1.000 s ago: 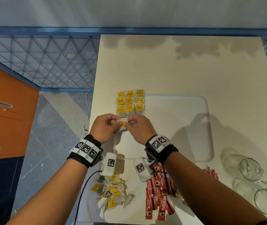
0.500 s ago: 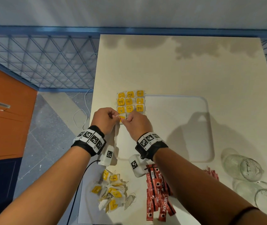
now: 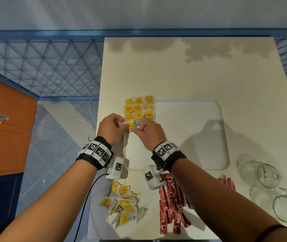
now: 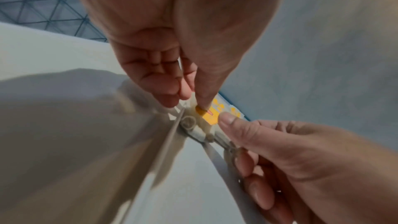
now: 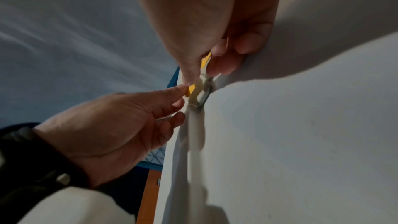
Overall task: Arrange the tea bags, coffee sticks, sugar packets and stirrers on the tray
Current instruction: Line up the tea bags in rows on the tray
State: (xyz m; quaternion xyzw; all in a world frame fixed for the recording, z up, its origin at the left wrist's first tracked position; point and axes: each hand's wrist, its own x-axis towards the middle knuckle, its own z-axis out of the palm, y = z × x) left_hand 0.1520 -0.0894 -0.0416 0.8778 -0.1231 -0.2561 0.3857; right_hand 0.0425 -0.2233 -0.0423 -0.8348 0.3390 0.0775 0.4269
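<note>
Both hands pinching one tea bag [image 3: 130,125]: left hand [image 3: 110,131] fingers [image 4: 202,103] gripping its yellow tag, right hand [image 3: 149,134] fingers [image 4: 226,119] nipping the opposite edge. Just beyond the fingertips, tea bag rows [image 3: 139,108] sitting on the tray [image 3: 191,137] corner. Best lowering it flat, flush under the last row, tag up, releasing both sides together.

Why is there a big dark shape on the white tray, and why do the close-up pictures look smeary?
Head view: the dark shape on the white plastic tray is a shadow cast from above, likely the person's. Left wrist view: the left hand sits very near the lens, stretched and blurred. Right wrist view: the right hand is blurred too.
</note>
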